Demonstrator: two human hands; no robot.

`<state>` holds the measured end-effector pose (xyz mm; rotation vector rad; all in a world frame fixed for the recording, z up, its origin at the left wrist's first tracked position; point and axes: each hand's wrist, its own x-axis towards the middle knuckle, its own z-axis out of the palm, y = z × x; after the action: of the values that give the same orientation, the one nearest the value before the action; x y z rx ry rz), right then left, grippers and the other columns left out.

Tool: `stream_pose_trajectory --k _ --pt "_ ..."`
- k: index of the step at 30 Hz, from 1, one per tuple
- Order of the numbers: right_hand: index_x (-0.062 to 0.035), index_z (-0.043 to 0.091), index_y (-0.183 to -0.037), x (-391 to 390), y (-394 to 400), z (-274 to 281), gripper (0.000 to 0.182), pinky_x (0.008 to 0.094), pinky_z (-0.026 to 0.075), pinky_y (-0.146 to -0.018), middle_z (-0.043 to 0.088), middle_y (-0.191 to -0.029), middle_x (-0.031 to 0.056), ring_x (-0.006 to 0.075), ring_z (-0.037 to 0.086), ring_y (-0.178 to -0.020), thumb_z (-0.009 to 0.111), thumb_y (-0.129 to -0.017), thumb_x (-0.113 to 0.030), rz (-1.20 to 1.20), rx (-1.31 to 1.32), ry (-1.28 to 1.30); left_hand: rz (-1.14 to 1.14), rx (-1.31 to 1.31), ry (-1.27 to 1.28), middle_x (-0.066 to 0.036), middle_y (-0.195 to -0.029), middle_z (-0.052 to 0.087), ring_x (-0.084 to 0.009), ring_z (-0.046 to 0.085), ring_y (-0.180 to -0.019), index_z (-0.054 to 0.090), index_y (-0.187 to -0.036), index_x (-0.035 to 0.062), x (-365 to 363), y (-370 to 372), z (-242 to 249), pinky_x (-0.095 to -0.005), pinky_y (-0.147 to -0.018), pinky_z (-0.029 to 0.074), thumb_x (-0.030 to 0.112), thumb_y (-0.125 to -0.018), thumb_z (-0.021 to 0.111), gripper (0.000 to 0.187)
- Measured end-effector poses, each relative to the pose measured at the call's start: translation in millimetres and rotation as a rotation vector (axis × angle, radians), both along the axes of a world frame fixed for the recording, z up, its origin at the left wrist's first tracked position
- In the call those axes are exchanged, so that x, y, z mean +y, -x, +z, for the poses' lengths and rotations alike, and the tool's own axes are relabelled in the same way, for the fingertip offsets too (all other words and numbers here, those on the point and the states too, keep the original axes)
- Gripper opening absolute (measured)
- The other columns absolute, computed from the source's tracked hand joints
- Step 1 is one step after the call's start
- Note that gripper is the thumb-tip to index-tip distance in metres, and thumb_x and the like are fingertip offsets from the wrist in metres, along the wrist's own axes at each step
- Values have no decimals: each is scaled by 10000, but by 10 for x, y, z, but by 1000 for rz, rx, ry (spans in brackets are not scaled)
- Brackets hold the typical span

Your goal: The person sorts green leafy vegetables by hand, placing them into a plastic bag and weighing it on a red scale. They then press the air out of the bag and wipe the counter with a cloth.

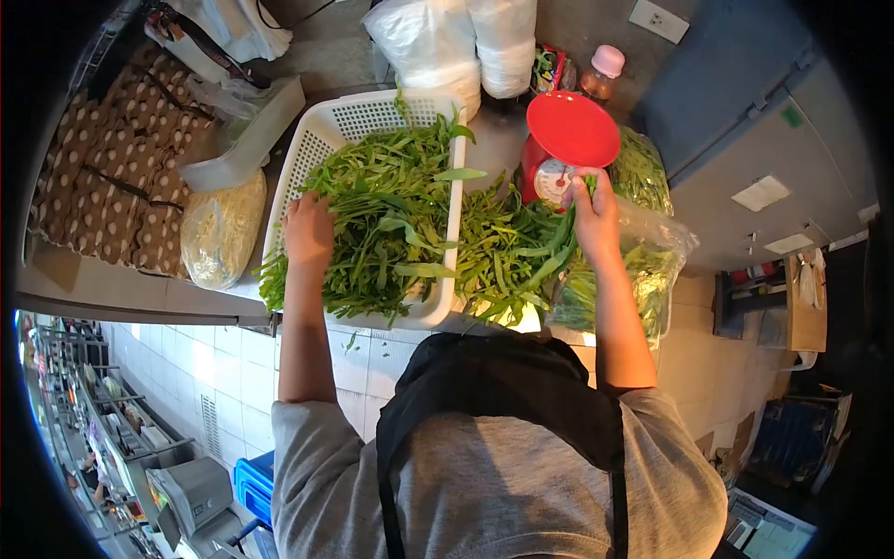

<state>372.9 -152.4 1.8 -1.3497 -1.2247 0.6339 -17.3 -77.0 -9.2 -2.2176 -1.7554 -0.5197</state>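
Observation:
A white perforated basket (290, 191) is heaped with long-leafed greens (382, 177). My left hand (309, 231) is at the basket's left side, its fingers curled into the greens and partly hidden by them. My right hand (597, 216) is closed around a bunch of leafy greens (559, 250), whose leaves hang down to the left. Just behind that hand stands a red kitchen scale (573, 129) with a round dial and a bare red pan. More loose greens (489, 242) lie between the basket and my right hand.
Clear plastic bags of greens (643, 172) sit to the right. On the left are stacked egg trays (112, 177) and a bag of pale sprouts or noodles (222, 233). White plastic bag rolls (424, 47) and a pink-capped bottle (607, 63) stand behind.

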Motion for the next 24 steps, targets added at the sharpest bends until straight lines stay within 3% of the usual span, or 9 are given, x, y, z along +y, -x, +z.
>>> stream_pose_trajectory --k 2,8,11,14,17,20,21,24 --pt "-37 472 -1008 -16 -17 -44 155 243 436 -662 526 -713 24 95 521 -673 485 -967 -186 18 22 -12 7 18 202 -110 -985 596 -346 544 -972 638 -941 95 108 46 0 -428 -825 443 100 -770 624 171" --pt "-39 473 -1011 -52 -24 -9 143 241 442 -671 530 -727 26 97 530 -691 504 -954 -167 -2 -4 -21 -170 -151 335 -132 -888 636 -335 596 -863 626 -851 63 141 163 -50 -440 -776 464 110 -757 640 106" --pt "-39 475 -1014 -47 9 -8 130 242 444 -675 537 -754 28 95 535 -707 514 -946 -143 -3 -5 -29 -159 -82 349 -149 -843 638 -336 608 -801 622 -850 44 111 118 138 -441 -739 469 92 -765 631 97" --pt "-38 472 -1019 -54 12 26 132 243 445 -677 543 -782 36 93 534 -713 527 -938 -126 11 58 -7 -161 -324 308 -160 -857 635 -316 612 -794 629 -892 43 69 131 293 -401 -703 470 86 -781 626 119" --pt "-32 485 -1018 -67 21 94 117 246 453 -693 555 -803 44 97 552 -740 523 -937 -107 24 34 -53 -132 -598 251 -135 -794 615 -244 586 -708 633 -913 40 -89 -75 633 -320 -658 457 91 -806 626 119" --pt "-33 510 -1014 -99 100 235 97 256 462 -717 582 -838 53 105 578 -792 522 -935 -88 37 -1 -158 -186 -706 103 -68 -733 578 -146 509 -644 624 -909 25 -230 -276 935 -253 -630 427 110 -834 631 113" --pt "-33 516 -1013 -123 139 313 94 260 464 -722 589 -847 59 112 587 -805 523 -933 -82 47 -12 -159 -219 -881 127 -3 -727 552 -79 451 -644 619 -918 17 -247 -338 984 -211 -619 402 99 -854 633 104" --pt "-34 529 -1011 -156 244 444 92 273 468 -732 608 -869 77 138 608 -832 525 -926 -69 82 -62 -196 -304 -1229 133 25 -749 552 -52 455 -656 613 -918 23 -251 -488 1061 -183 -619 390 79 -857 641 87"
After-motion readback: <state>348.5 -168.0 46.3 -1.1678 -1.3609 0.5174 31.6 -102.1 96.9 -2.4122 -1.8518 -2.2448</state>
